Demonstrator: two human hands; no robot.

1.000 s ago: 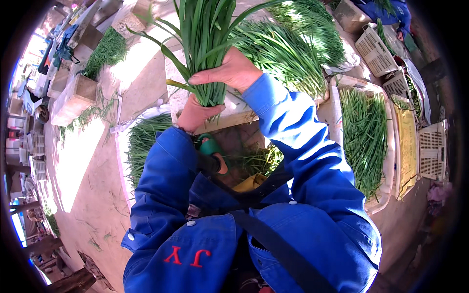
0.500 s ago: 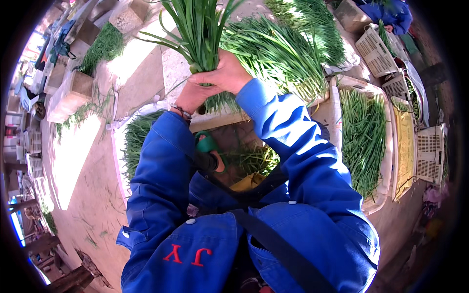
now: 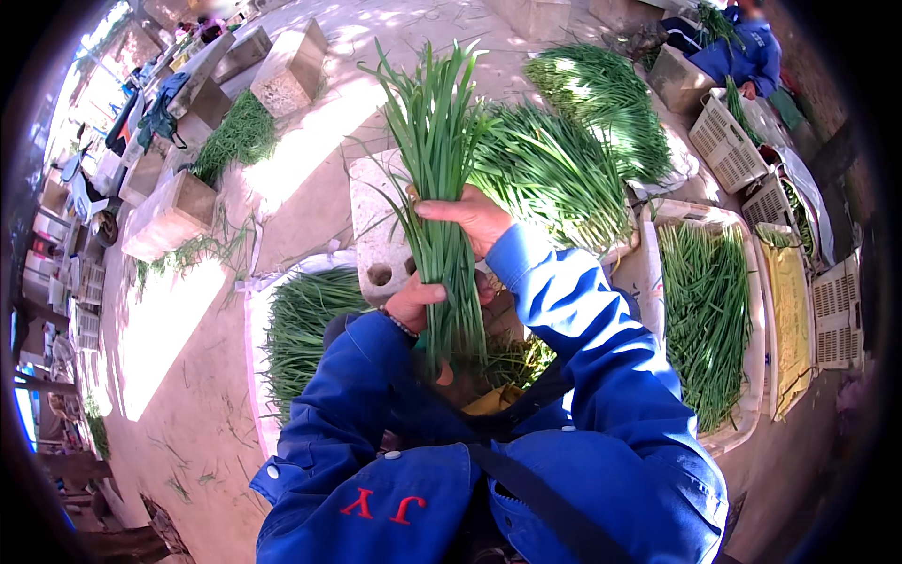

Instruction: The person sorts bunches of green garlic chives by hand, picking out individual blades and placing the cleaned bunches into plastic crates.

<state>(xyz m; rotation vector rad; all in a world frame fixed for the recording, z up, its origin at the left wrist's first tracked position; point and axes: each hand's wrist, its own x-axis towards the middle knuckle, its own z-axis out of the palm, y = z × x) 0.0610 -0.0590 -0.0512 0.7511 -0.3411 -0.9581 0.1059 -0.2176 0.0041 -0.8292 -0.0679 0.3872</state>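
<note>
A tall bunch of green garlic chives [image 3: 434, 160] stands nearly upright in front of me, its leaf tips fanning out at the far end. My right hand [image 3: 477, 221] wraps around the middle of the bunch, thumb across the front. Lower down, my left hand [image 3: 412, 303] grips the same bunch, its thumb lying over the stems. The bunch's near end hangs toward my lap. Behind the bunch is a pale block with holes [image 3: 374, 202]. A heap of chives [image 3: 550, 174] lies just beyond my right hand, and another heap [image 3: 305, 320] sits left of my left forearm.
On the right, a pale tub [image 3: 650, 268] holds more chives [image 3: 705, 315], beside a yellow sack [image 3: 785, 310] and plastic crates [image 3: 728, 146]. A further heap [image 3: 611, 108] lies beyond. A person in blue [image 3: 747, 52] sits at the far right. Concrete blocks [image 3: 174, 216] stand on the left.
The bunch has come nearer to me and more of its lower length shows. My hands, together before, are now apart along it, the left one lower. The view has shifted too.
</note>
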